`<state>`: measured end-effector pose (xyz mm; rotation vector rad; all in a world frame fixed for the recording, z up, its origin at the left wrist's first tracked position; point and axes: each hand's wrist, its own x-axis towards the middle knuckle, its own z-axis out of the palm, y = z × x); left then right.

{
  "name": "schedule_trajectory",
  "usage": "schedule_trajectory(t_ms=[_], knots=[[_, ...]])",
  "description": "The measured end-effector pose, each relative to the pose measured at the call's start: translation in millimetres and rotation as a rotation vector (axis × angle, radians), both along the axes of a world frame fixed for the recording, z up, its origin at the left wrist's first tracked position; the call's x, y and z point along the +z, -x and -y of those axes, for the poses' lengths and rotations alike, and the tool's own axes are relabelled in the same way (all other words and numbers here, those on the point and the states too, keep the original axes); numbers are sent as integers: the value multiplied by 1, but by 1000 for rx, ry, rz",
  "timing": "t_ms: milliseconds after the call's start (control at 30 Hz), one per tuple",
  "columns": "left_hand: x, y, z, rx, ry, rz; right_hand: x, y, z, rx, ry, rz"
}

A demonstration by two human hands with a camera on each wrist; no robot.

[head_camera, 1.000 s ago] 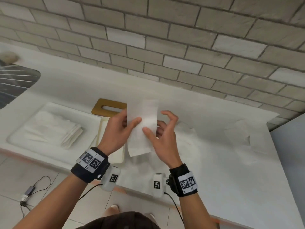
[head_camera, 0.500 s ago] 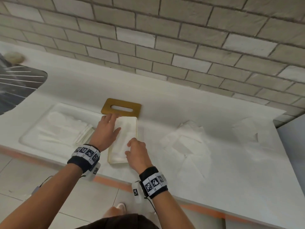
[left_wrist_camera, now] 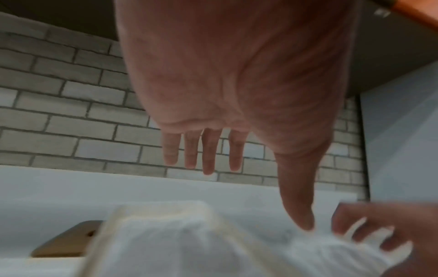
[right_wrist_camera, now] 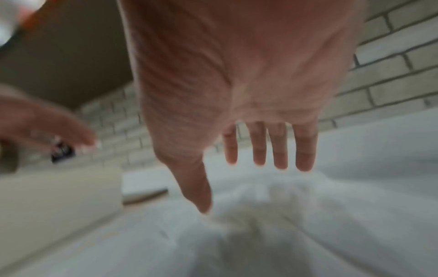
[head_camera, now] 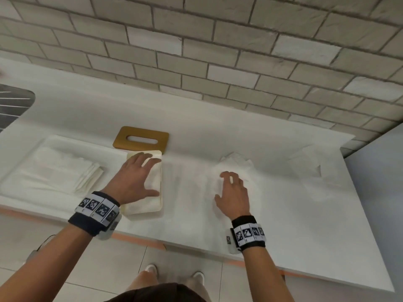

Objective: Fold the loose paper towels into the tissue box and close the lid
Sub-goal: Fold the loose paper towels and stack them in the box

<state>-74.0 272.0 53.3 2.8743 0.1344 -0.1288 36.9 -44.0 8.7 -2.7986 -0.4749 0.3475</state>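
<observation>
The cream tissue box (head_camera: 161, 182) stands open near the counter's front edge, with folded white towels (head_camera: 154, 177) inside. Its wooden lid (head_camera: 141, 139) with a slot lies flat just behind it. My left hand (head_camera: 137, 177) spreads flat over the box with straight fingers; whether it presses the towels I cannot tell. In the left wrist view the box (left_wrist_camera: 132, 211) and the lid (left_wrist_camera: 64, 241) show below the fingers. My right hand (head_camera: 233, 189) is over the pile of loose paper towels (head_camera: 238, 163) to the right, fingers relaxed, gripping nothing. The pile (right_wrist_camera: 260, 215) is blurred beneath it.
A shallow white tray (head_camera: 26, 171) at the left holds a stack of folded towels (head_camera: 87, 175). Another loose towel (head_camera: 305, 164) lies at the far right. A brick wall (head_camera: 218, 62) backs the counter. A dark sink edge (head_camera: 15, 101) is at the far left.
Both hands held a folded towel in the air, then laid it into the box. My right hand has since swung right to the loose pile; my left hand stays over the box.
</observation>
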Motion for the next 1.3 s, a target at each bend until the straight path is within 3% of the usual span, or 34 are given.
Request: schedule_trajectory(t_ms=[67,167,300,433,633,800,1000,1167,1233,1300], knots=[[13,-7,32,-24,131,140,-22,-15,24,-63,30,-23],[19,-20,75,-75,240,215,-34,-33,44,-147,-139,-1],[11,-42,110,-84,331,190,-13,-51,58,-246,-506,3],[5,-65,132,-41,420,174,16,-65,54,-150,-642,-6],[15,-91,154,132,729,101,37,-80,38,-127,-805,-99],[33,-96,143,133,748,287,80,-68,23,56,-940,-134],[82,-89,106,135,1082,435,123,-51,-9,146,-1026,-48],[82,-66,74,361,1132,597,113,-18,-56,-82,-1116,-23],[73,-55,54,507,1187,633,100,1,-75,-47,-1087,116],[56,-43,28,619,1143,597,86,21,-93,121,-1031,283]])
